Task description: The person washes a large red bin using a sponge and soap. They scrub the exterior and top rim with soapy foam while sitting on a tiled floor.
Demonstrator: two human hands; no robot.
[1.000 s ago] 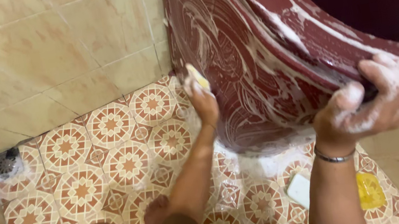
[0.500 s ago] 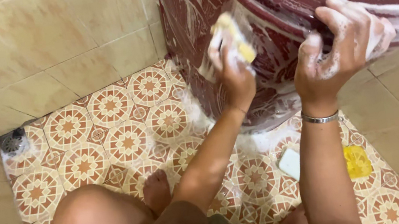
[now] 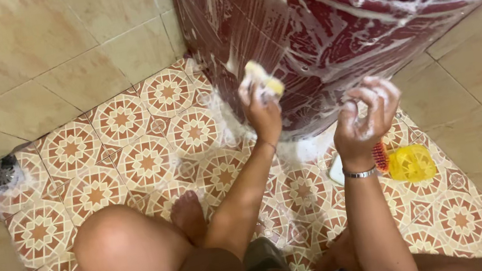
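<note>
My left hand [image 3: 261, 110] keeps a tight grip on the yellow sponge [image 3: 265, 81], pressing it flat against the soapy maroon tub [image 3: 351, 17] wall to scrub. My right hand [image 3: 365, 117] hangs free, fingers half-curled, holding nothing, foam-covered.

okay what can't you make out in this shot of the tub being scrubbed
Head view only:
- Tub: top and inside cut off by the upper edge.
- Sponge: mostly hidden by the left hand and foam.
- White bar and brush: largely behind the right hand and wrist.
- Drain: too small for detail.
</note>
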